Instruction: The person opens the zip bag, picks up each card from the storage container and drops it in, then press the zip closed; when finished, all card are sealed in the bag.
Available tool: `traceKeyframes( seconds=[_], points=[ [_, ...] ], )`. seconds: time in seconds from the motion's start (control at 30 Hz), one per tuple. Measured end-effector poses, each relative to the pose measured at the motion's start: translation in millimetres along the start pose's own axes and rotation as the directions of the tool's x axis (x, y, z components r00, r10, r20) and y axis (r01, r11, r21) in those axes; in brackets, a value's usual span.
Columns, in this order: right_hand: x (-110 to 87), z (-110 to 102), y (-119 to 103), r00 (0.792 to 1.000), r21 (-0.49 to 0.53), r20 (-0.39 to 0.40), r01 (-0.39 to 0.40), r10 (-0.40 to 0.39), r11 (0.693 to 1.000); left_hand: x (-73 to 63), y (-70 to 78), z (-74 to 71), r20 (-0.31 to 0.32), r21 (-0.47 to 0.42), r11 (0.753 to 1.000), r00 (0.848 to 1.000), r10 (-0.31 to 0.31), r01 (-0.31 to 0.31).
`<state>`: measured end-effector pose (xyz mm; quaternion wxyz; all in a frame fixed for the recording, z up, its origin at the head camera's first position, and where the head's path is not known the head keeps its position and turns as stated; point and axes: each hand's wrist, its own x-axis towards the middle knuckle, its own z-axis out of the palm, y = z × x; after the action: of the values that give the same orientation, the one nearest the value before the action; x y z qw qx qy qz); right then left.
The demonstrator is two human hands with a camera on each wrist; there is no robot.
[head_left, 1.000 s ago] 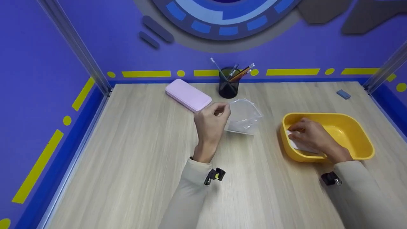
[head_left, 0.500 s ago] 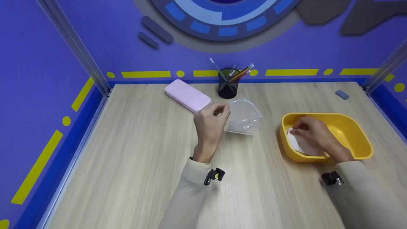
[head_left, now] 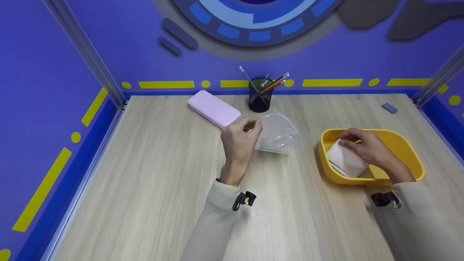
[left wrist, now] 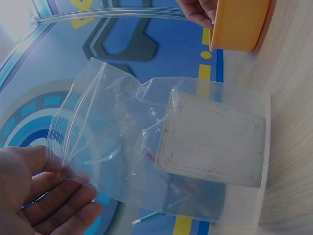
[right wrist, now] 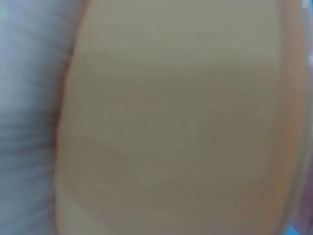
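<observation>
1. Head: the right hand (head_left: 368, 145), pinching a white paper piece (head_left: 346, 157), had just tilted it up inside the yellow tray (head_left: 400, 144), seemingly to lift it out; right of the left hand (head_left: 240, 141) stood a clear bag (head_left: 279, 136).
2. Left wrist: the left hand pinched the bag, a bordered card (left wrist: 210, 139) inside it.
3. Right wrist: too blurred.

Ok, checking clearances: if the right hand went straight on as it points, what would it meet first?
Probably the far-left wall of the yellow bin, though the right hand may be high enough to clear it.
</observation>
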<state>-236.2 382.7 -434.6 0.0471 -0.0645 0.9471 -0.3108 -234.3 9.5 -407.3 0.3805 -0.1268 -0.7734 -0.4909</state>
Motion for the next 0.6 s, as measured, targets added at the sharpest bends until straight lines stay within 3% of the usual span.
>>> traceKeyframes(
  seconds=[0.2, 0.33, 0.47, 0.6],
  points=[
    [-9.1, -11.6, -17.7, 0.995, 0.016, -0.099, 0.015, -0.014, 1.000, 0.0, -0.4, -0.3, -0.003, 0.014, 1.000, 1.000, 0.011, -0.011],
    [-16.2, -19.1, -32.9, 0.969, 0.004, -0.232, 0.083, -0.079, 0.997, -0.4, -0.9, 0.0, 0.000, 0.008, 1.000, 1.000, 0.012, -0.012],
    [-21.1, -23.6, -50.5, 0.906, -0.018, -0.394, 0.164, -0.158, 0.986, -0.4, -0.5, -0.7, 0.003, 0.009, 1.000, 1.000, 0.008, -0.008],
    [-26.3, -24.8, -68.9, 0.819, -0.015, -0.527, 0.261, -0.229, 0.965, -0.8, -0.6, -0.9, 0.006, 0.012, 1.000, 1.000, 0.006, -0.007]
  ],
)
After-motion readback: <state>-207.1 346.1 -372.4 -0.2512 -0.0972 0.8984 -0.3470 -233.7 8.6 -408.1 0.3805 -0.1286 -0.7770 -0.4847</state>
